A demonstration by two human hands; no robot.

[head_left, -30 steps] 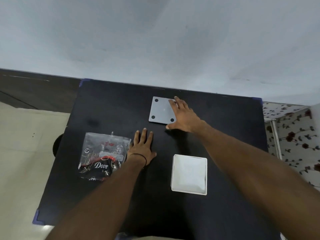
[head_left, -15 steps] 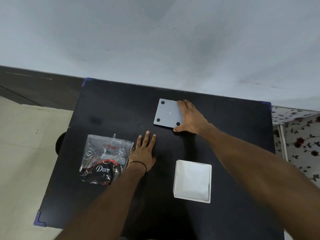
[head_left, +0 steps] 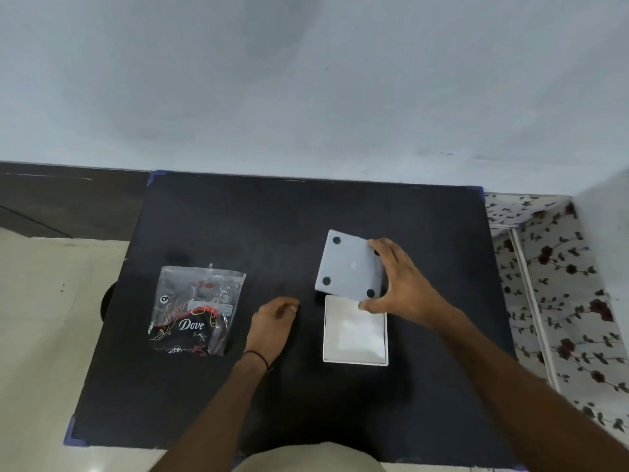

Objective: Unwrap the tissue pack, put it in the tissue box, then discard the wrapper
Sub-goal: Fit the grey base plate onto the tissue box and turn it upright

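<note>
A white square tissue box (head_left: 355,356) stands open on the black table (head_left: 238,226), with white tissue inside. My right hand (head_left: 398,284) grips a grey square base panel (head_left: 350,264) with black round feet, held tilted just above the box's far edge. An empty clear wrapper (head_left: 195,311) printed "Dove" lies flat at the left of the table. My left hand (head_left: 274,323) rests on the table between wrapper and box, fingers curled, holding nothing.
A pale wall rises behind the table. To the right hangs a floral cloth (head_left: 558,301) over a white frame. Cream floor tiles (head_left: 44,318) lie to the left, and a dark round object (head_left: 108,299) peeks from under the table's left edge.
My right hand has picked the grey panel up from the far middle of the table and carried it toward the box. My left hand has curled its fingers.
</note>
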